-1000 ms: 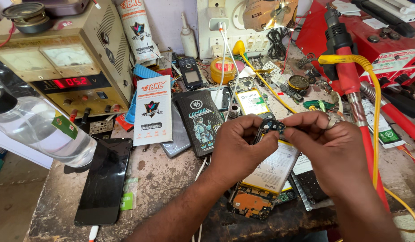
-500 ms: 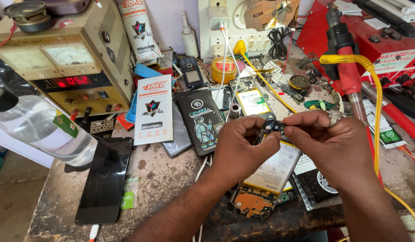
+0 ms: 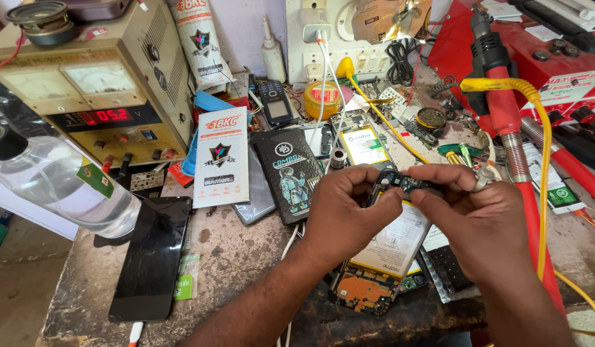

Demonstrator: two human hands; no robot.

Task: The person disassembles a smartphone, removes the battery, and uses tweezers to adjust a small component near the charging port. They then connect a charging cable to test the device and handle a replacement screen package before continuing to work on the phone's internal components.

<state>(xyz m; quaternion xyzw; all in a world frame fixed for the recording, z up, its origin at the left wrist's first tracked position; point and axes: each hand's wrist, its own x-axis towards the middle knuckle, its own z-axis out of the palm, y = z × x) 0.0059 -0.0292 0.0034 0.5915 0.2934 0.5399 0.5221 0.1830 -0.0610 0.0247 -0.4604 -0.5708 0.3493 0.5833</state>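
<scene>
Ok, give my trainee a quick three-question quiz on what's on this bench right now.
1. True or false: both hands, left hand and right hand, grip the small black part.
2. What lies directly under the hands? A) an opened phone with its battery showing B) a laptop C) a wristwatch
3. Fill in: the phone with the dark screen lies on the bench near the clear ____.

Key: 1 true; 2 A; 3 bottle.
</scene>
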